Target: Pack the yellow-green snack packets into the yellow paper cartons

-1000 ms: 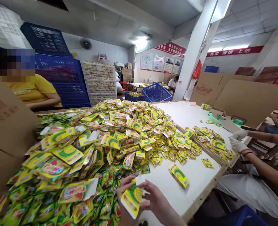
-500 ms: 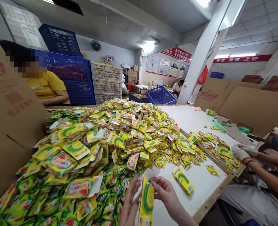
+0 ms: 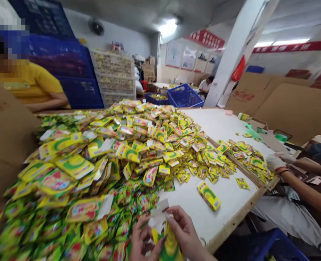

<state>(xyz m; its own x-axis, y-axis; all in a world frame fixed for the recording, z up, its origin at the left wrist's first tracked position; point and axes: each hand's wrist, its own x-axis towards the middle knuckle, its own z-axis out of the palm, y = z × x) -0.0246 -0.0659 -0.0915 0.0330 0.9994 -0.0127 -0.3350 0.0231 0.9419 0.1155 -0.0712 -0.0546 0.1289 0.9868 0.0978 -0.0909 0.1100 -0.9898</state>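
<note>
At the bottom middle, both hands hold a small yellow-and-green candy box (image 3: 172, 248) with its white end flap standing up. My left hand (image 3: 142, 241) grips its left side, thumb across the front. My right hand (image 3: 184, 230) has its fingers closed at the upper right edge, by the opening. What lies inside the box is hidden. To the left spreads a pile of similar boxes (image 3: 75, 166), several with white flaps raised. Small green candy packets (image 3: 124, 203) lie under and in front of them. One more box (image 3: 208, 196) lies apart on the white table (image 3: 187, 188).
Small yellow packets (image 3: 204, 170) lie along a wooden divider (image 3: 242, 172). At right, a co-worker's gloved hand (image 3: 275, 163) is beside another heap. A person in a yellow shirt (image 3: 40, 85) sits far left, behind a cardboard carton (image 3: 10, 145). A blue crate (image 3: 266, 246) stands below the table edge.
The view has shifted, with the near table edge and blue crate more visible. My left fingers have curled around the box, which sits lower and tilts with its flap up.
</note>
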